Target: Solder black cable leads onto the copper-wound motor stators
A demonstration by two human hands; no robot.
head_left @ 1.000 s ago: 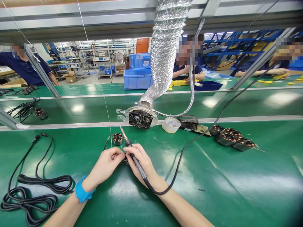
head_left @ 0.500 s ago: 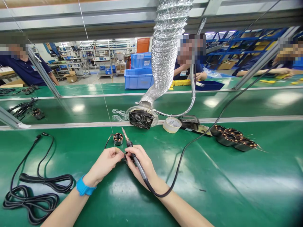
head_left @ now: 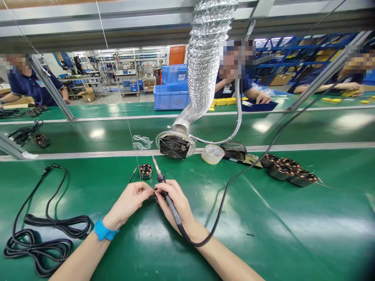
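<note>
My right hand (head_left: 179,203) is closed around a soldering iron (head_left: 173,207), its tip pointing up and away. The thumb and index finger of that hand also meet at a small dark part (head_left: 156,197), mostly hidden, which looks like a wound motor stator. My left hand (head_left: 131,200), with a blue band at the wrist, pinches at the same spot; what lies between its fingertips is too small to make out. Just beyond the hands a wound stator (head_left: 145,171) stands on the green bench, a dark lead at its left.
Coiled black cables (head_left: 43,242) lie at left. An extraction fan (head_left: 174,147) on a foil duct (head_left: 205,58) stands ahead, beside a tape roll (head_left: 212,153). Several stators (head_left: 288,169) sit at right. The iron's cord (head_left: 224,195) arcs over the bench. Co-workers sit beyond the belt.
My hands stay almost still, with the iron's tip shifted very slightly. Clear plastic and the cabled stator on the belt have slid left. The middle co-worker's hand has moved to the dark blue tray.
</note>
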